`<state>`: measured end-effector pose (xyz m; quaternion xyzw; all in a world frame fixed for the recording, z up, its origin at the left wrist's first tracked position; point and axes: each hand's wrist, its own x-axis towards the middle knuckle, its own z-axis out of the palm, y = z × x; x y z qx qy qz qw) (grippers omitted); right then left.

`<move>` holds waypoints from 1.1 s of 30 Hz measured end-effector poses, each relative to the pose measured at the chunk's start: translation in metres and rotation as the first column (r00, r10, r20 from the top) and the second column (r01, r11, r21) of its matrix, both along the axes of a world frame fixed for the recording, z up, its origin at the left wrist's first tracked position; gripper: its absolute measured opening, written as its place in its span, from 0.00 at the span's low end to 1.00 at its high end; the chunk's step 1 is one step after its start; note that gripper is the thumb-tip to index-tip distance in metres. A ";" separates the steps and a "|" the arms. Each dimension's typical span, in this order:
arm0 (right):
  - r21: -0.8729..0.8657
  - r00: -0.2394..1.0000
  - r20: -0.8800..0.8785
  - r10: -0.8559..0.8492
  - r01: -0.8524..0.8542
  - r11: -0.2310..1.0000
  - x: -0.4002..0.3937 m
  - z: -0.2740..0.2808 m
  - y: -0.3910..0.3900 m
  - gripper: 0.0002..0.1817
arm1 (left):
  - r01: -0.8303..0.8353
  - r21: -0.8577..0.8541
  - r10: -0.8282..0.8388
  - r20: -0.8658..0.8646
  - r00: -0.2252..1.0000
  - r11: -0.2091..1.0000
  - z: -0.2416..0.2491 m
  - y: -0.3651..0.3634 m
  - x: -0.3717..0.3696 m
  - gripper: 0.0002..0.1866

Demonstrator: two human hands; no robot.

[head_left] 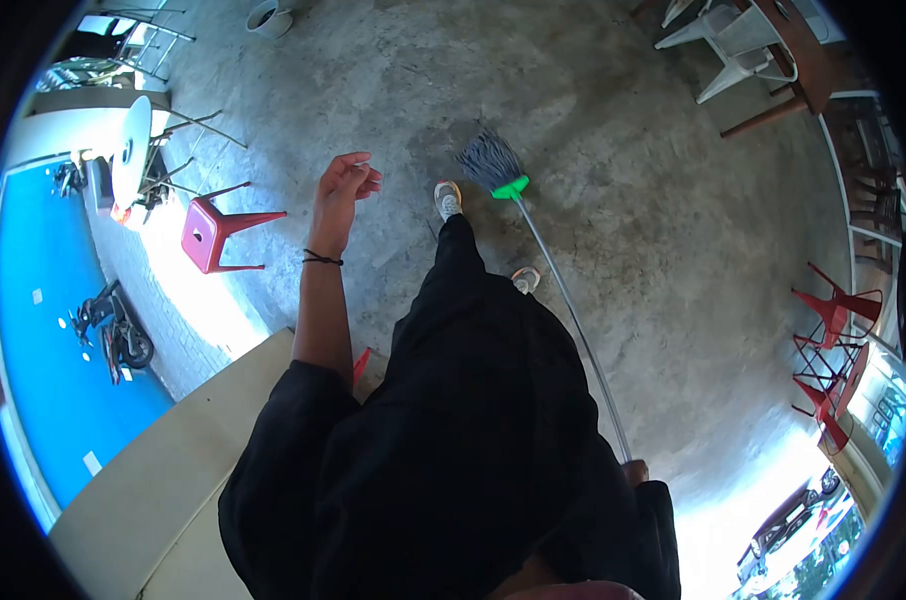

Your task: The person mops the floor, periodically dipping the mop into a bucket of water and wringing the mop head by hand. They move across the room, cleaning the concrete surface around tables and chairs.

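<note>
The mop (494, 165) rests with its blue-grey strands on the concrete floor (613, 200), just in front of the person's forward shoe (447, 198). Its green collar joins a long metal handle that runs back to the right hand (634, 470). This hand is mostly hidden by the black sleeve, but it seems closed around the top end of the handle. The left hand (345, 180) is raised in the air, holds nothing, and its fingers are loosely curled.

I think the main risk is the feet: the mop head lies so near the shoe that a step can land on the strands and cause a trip. Also only one hand guides the long handle, so it can twist or slip. A red stool (213, 232) stands to the left and red chairs (831, 350) to the right, which a wide swing may hit.
</note>
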<state>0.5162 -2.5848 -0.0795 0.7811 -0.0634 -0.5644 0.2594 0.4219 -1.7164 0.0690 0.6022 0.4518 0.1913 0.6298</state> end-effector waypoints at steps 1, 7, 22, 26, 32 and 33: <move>-0.017 0.999 0.025 -0.023 0.024 1.000 -0.004 0.013 0.013 0.18 | 0.009 0.002 -0.009 0.003 1.000 1.000 0.001 0.002 0.003 0.15; 0.032 0.946 0.316 0.074 -0.089 0.996 0.015 0.082 0.146 0.21 | 0.048 0.016 -0.048 -0.001 0.999 0.999 0.003 0.031 0.009 0.16; 0.788 0.993 0.114 -0.014 -0.082 0.610 0.173 -0.096 0.889 0.32 | -0.180 0.089 0.191 -0.136 0.972 0.980 0.013 0.201 -0.054 0.14; 0.794 0.994 0.101 -0.034 -0.059 0.604 0.167 -0.084 1.010 0.29 | -0.214 0.137 0.235 -0.163 0.958 0.967 0.021 0.210 -0.080 0.14; 0.711 0.989 0.134 0.068 -0.143 0.688 0.161 -0.071 0.973 0.28 | -0.283 0.043 0.287 -0.126 0.950 0.958 -0.002 0.194 -0.120 0.14; 0.696 0.990 0.122 0.067 -0.133 0.705 0.158 -0.072 0.944 0.29 | -0.277 0.034 0.279 -0.112 0.954 0.960 -0.004 0.190 -0.122 0.14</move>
